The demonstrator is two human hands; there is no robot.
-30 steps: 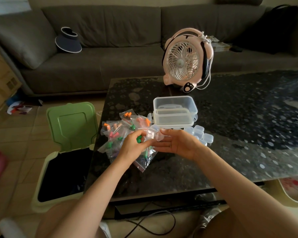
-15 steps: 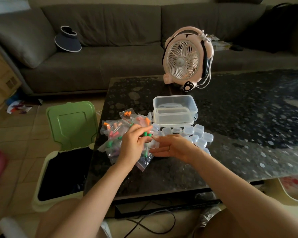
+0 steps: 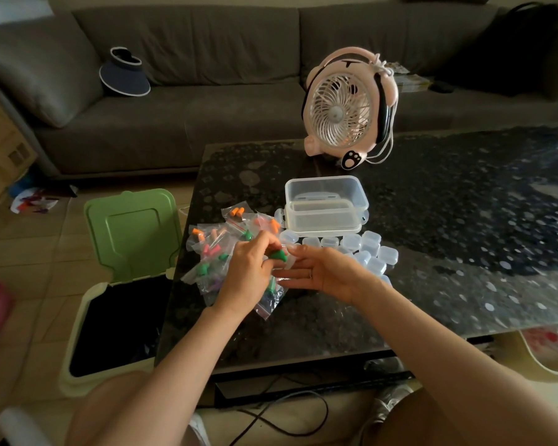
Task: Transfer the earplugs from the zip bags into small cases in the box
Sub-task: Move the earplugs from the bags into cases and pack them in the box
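Earplugs (image 3: 278, 255): green, pinched at left fingertips, above the zip bags (image 3: 213, 249).
Left hand (image 3: 250, 268): fingers curled round the earplugs.
Right hand (image 3: 322, 272): palm up, fingers straight, just beside.
Cases (image 3: 372, 252): clustered before the box (image 3: 326, 204).

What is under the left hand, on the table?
A pile of zip bags with coloured earplugs lies beneath the left hand, which pinches a green earplug. Bags right below the palm are covered.

Pink fan (image 3: 342, 114) stands on the dark table (image 3: 464, 220) — green-lidded bin (image 3: 132, 230) beside it.
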